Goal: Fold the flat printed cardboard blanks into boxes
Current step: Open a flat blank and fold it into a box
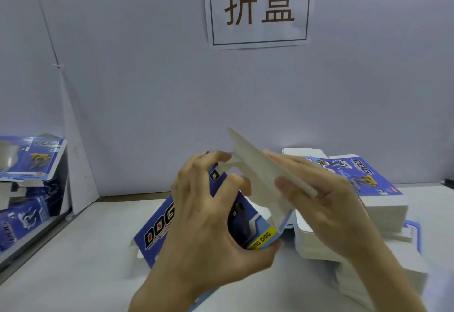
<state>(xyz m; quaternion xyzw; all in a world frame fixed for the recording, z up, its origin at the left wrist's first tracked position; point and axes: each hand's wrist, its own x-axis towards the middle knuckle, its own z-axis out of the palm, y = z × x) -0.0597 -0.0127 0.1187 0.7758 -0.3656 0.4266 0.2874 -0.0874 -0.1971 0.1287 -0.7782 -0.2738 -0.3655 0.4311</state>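
A blue printed "DOG" cardboard box [157,228], partly folded, stands tilted on the white table in the middle of the head view. My left hand [206,225] grips its body, thumb under the yellow strip, fingers curled over the top edge. My right hand [319,203] holds the raised grey-white flap [255,171], fingers straight behind it and thumb on its front. A thick stack of flat blanks [383,203] lies to the right, printed side up.
Several folded blue boxes [32,161] are piled in a bin at the left edge. More white blanks [319,240] lie low on the right. A white wall with a paper sign [258,7] stands close behind. Bare table [73,262] shows at front left.
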